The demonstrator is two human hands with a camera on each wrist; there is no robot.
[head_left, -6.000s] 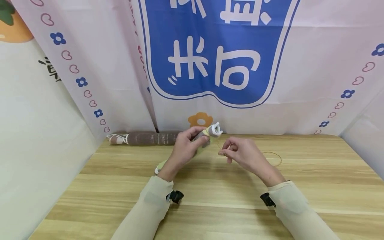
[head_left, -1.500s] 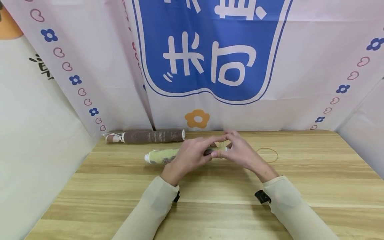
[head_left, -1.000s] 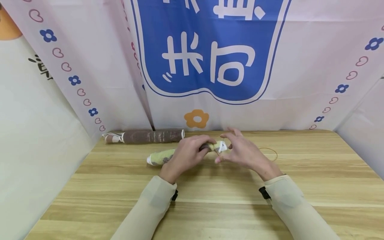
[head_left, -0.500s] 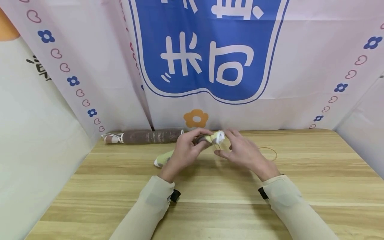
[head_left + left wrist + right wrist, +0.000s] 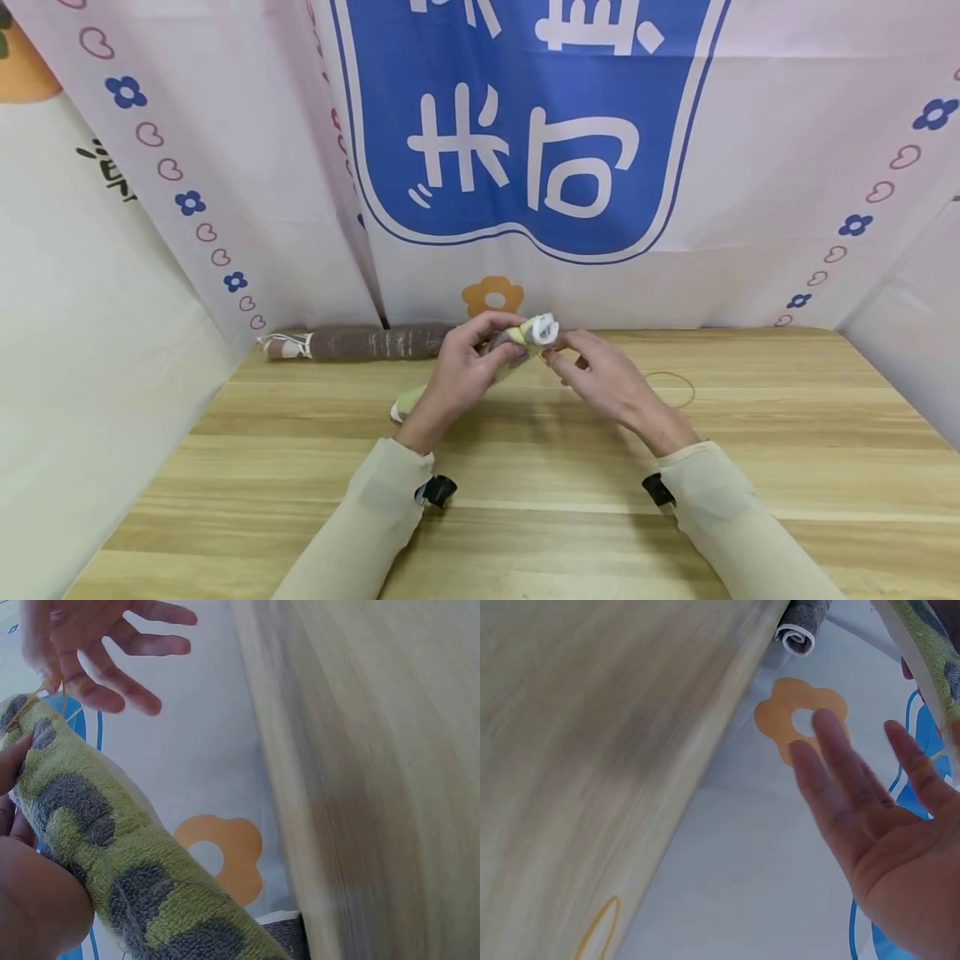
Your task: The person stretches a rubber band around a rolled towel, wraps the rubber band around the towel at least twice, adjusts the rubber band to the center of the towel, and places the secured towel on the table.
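My left hand (image 5: 461, 367) grips a rolled towel (image 5: 142, 855), yellow-green with grey patches, near one end. Its white-edged end (image 5: 546, 328) points up to the right, while the other end sits lower, behind the left wrist. The right hand (image 5: 607, 379) is right at the raised end. In the left wrist view, the right thumb and forefinger pinch a thin orange rubber band (image 5: 64, 705) stretched from the towel's end. The other right fingers (image 5: 154, 645) are spread out. Part of the roll is hidden by my left hand.
Behind the left hand, a brown rolled towel (image 5: 360, 343) lies along the back edge of the wooden table (image 5: 525, 517), with white cords at its left end. A loose rubber band (image 5: 693, 387) lies right of the right hand. A printed cloth (image 5: 750, 208) hangs behind.
The towel's end has risen from near the table and tilted up over the last second and a half. The right fingers, spread wide half a second ago, have drawn together beside that end.
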